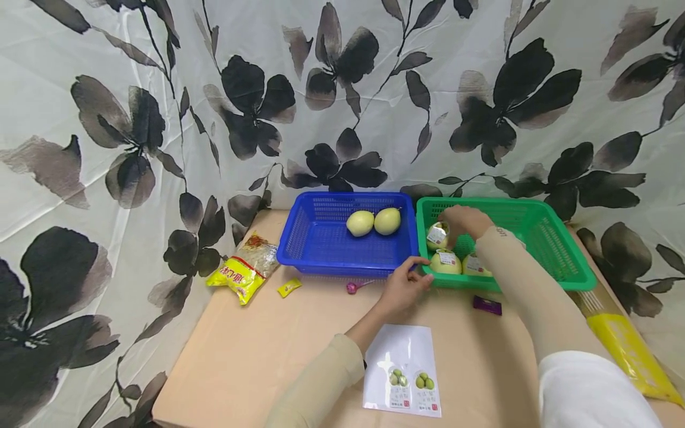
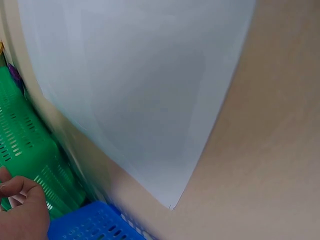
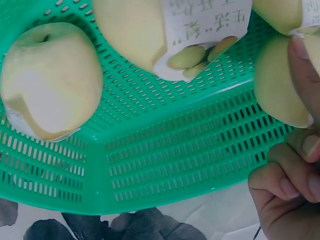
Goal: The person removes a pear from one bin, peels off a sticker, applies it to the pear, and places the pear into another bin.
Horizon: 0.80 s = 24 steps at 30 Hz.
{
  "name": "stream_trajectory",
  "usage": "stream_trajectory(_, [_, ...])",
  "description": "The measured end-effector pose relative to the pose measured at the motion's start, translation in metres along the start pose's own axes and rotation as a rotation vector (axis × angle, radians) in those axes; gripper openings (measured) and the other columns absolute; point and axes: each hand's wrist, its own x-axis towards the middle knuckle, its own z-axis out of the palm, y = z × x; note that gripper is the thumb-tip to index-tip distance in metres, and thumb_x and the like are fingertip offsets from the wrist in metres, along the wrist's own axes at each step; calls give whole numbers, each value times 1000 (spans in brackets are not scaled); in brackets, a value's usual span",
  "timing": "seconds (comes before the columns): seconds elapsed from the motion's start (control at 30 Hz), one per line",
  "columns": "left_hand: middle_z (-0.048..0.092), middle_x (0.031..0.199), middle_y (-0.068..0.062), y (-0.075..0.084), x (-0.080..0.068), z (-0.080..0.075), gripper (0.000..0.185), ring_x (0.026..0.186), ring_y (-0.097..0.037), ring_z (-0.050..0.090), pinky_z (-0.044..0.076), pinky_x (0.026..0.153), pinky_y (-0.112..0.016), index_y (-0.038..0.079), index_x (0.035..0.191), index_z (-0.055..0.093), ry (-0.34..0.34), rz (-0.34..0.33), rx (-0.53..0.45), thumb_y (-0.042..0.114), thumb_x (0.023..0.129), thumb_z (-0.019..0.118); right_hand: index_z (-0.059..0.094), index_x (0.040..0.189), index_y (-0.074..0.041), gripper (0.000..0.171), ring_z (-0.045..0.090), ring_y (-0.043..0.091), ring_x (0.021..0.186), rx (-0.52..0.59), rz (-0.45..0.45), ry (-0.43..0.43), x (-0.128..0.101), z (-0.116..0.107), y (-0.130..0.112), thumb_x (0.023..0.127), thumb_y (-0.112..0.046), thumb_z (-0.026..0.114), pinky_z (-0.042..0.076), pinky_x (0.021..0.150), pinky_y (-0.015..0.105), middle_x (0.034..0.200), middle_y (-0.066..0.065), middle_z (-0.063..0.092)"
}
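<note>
Several pale yellow-green pears (image 1: 445,261) with white paper labels lie in a green basket (image 1: 567,261). My right hand (image 1: 468,221) reaches over its back-left part and holds a labelled pear (image 1: 436,236). Close up, in the right wrist view, one finger lies against that pear (image 3: 277,82) and the other fingers are bent beneath. At the basket's front-left corner my left hand (image 1: 408,288) grips the rim with thumb and forefinger. The left wrist view shows this hand (image 2: 25,207) beside the green wall. Two pears (image 1: 373,222) sit in the blue basket (image 1: 321,246).
A printed white sheet (image 1: 401,356) lies in front. Around it are a lollipop (image 1: 351,288), a purple wrapped sweet (image 1: 487,305) and a small yellow packet (image 1: 289,288). A yellow snack bag (image 1: 241,273) is at left, a long yellow package (image 1: 631,351) at right. Behind hangs a floral cloth (image 1: 423,160).
</note>
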Motion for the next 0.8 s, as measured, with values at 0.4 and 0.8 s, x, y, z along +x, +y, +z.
stream_trajectory(0.4, [76,79,-9,1,-1,2,36,75,-38,70,41,54,-17,18,134,63,3,14,20,20,100,72,48,152,0,84,53,50,134,8,-6,-45,1,16,8,80,-12,89,48,105,63,146,30,55])
stream_trajectory(0.8, [75,81,-10,0,0,-2,35,74,-39,68,40,52,-18,19,135,62,-3,21,33,23,101,70,39,156,2,82,63,41,114,76,29,-73,5,22,16,88,-17,82,54,96,57,143,31,55])
